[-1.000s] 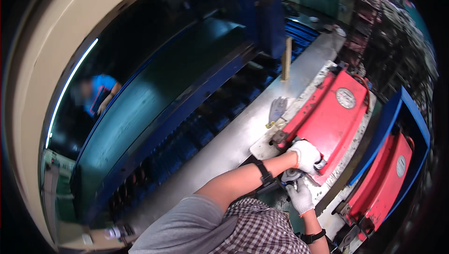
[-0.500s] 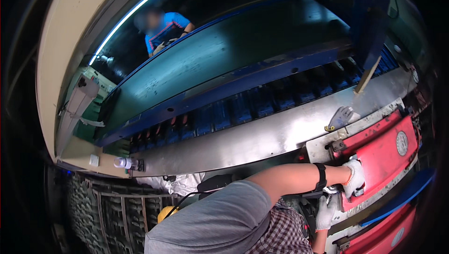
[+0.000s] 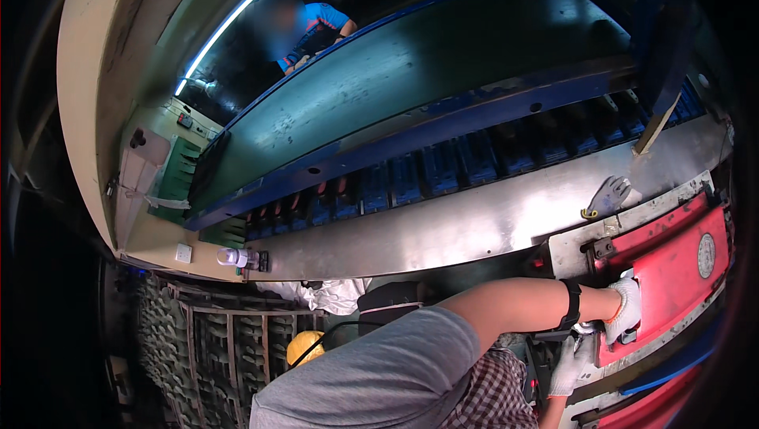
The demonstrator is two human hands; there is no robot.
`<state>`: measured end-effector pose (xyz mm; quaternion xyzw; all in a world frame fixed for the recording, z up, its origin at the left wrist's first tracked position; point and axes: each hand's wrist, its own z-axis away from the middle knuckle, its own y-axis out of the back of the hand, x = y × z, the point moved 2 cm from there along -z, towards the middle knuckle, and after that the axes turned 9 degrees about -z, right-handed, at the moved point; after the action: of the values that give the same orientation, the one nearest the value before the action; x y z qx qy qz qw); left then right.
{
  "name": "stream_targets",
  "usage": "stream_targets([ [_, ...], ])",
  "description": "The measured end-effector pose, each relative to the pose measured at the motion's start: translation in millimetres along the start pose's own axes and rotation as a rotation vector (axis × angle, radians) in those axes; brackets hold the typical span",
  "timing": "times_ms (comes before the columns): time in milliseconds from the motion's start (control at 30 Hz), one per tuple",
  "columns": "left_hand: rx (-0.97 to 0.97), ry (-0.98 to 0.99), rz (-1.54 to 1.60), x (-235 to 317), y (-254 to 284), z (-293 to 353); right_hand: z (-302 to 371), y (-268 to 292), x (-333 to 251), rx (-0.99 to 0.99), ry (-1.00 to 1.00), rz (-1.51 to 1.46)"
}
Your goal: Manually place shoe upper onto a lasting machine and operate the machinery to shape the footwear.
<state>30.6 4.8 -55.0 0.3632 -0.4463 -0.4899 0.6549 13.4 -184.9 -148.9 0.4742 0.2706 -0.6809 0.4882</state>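
My left hand [image 3: 624, 307], in a white knitted glove, is closed at the left end of a red panel [image 3: 672, 279] with a round pale emblem. A small dark part shows under its fingers; what it grips is mostly hidden. Just below and nearer, my right hand [image 3: 571, 367], also in a white glove, has its fingers bent together beside a small shiny metal part [image 3: 585, 328]. I cannot make out what is in them. A black band [image 3: 571, 305] circles my left wrist. A grey glove [image 3: 607, 196] with a yellow cuff edge lies on the metal counter [image 3: 427, 247].
Beyond the counter runs a row of blue bins [image 3: 405, 181] under a long dark green-topped bench [image 3: 411, 73]. A co-worker in a blue shirt [image 3: 326, 18] is behind it. Racks of dark metal parts [image 3: 229, 342] stand at lower left. A wooden stick [image 3: 658, 124] leans at right.
The whole view has shifted, so most of the scene sits further right. Both my hands remain at the left end of the red panel, with little visible change in their grip.
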Motion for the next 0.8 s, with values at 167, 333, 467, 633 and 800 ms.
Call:
stream_targets([
  [167, -0.014, -0.004, -0.015, -0.5, 2.4, -0.7, 0.3, -5.1, 3.1, 0.038, 0.004, -0.045],
  [333, -0.014, 0.002, -0.020, -1.0, 4.0, 1.6, 4.5, -9.0, -18.7, 0.105, 0.097, 0.105],
  [467, 0.229, -0.032, 0.073, -0.4, 4.7, 11.8, 5.8, -9.5, -51.8, 0.069, 0.338, 0.435],
  [633, 0.171, -0.090, 0.010, -1.4, 21.9, 20.3, 16.6, -13.8, -60.4, 0.130, 0.140, 0.214],
  [800, 0.036, -0.107, 0.001, -0.9, 41.5, 28.2, 16.2, -16.7, -48.8, 0.124, 0.000, 0.067],
])
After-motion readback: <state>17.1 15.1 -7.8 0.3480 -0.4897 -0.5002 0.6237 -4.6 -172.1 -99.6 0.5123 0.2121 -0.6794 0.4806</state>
